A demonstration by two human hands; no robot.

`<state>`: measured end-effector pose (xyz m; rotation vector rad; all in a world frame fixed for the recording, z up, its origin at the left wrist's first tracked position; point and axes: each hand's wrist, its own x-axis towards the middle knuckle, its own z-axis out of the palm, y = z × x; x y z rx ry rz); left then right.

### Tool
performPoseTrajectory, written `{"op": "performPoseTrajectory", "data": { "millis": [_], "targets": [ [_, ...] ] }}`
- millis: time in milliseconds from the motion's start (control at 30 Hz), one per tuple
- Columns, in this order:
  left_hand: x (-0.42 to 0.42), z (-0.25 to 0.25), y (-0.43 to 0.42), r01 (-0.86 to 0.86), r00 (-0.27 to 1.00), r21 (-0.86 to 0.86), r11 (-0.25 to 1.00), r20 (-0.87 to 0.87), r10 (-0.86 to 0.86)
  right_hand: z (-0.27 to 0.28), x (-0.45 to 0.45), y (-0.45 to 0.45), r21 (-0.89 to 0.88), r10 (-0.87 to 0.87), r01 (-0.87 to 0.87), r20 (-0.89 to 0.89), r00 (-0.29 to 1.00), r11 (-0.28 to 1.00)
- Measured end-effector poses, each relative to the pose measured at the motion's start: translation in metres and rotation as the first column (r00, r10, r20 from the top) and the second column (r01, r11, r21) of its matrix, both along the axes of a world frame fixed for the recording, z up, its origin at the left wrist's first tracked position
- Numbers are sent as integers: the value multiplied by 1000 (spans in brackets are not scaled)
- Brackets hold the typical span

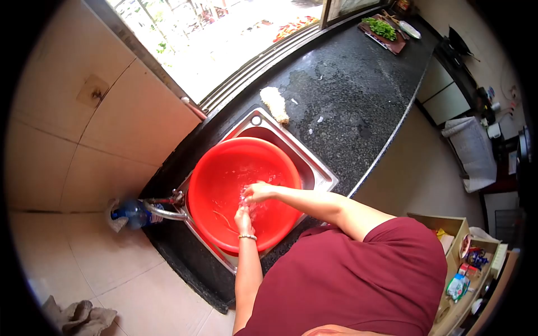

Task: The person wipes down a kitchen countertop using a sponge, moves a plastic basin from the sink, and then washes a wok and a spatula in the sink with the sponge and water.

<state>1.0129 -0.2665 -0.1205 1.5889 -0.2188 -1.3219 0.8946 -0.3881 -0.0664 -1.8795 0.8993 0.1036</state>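
A large red basin (224, 168) sits over a steel sink (324, 180) beside a curved metal tap (168, 214). Over the basin, my left hand (244, 220), with a bead bracelet at the wrist, has its fingers closed close to my right hand. My right hand (258, 192) comes in from the right, fingers bent together. Splashing water blurs the space between the hands, so whatever they hold cannot be made out. Some water lies in the basin.
A pale, rough-textured cloth or sponge (274, 105) lies on the black counter (350, 95) behind the sink. Farther back, green leaves (380, 28) rest on a brown board (397, 46). A blue plastic bottle (132, 214) is left of the tap. An open drawer (457, 235) stands at right.
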Motion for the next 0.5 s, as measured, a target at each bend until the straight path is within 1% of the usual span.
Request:
{"op": "performPoseTrajectory", "data": {
  "millis": [33,67,100,133,167,200,233,267,300,333,367,433,467,500],
  "targets": [
    [0,-18,3,127,970,-227,966,230,-74,68,-10,7,-448,-20,-109,-273,962,888],
    [1,-12,6,227,922,-151,962,352,-162,56,-13,-7,-365,9,-44,-98,995,930],
    [5,-2,9,316,848,-62,947,466,-252,43,-10,-28,-270,17,7,88,996,963],
    [5,8,10,303,842,-55,951,483,-240,40,-8,-52,-83,40,-31,110,993,996],
    [6,17,14,285,836,-45,957,501,-225,39,-9,-66,110,62,-78,142,988,991],
    [6,23,14,261,830,-39,965,519,-204,99,-20,-58,-318,88,-154,-212,973,935],
    [7,28,15,251,829,-22,968,522,-203,88,-24,-67,-570,85,-201,-223,971,797],
    [10,32,18,231,827,-1,973,527,-196,84,-27,-78,-578,16,35,83,996,815],
    [15,35,23,200,826,19,980,535,-179,83,-31,-92,-590,-47,182,237,970,787],
    [23,26,28,240,777,23,971,595,-206,85,-37,-102,-795,-176,232,159,971,561],
    [24,35,32,259,761,31,965,609,-223,79,-43,-118,-895,-273,278,187,944,348],
    [18,65,36,302,723,55,952,637,-267,72,-59,-147,-919,-486,297,141,862,260],
    [19,61,40,340,589,-18,940,784,-198,50,-69,-163,-897,-553,310,91,828,316],
    [20,66,42,345,589,-26,938,784,-195,47,-75,-170,-801,-647,505,204,735,322]
  ]
}}
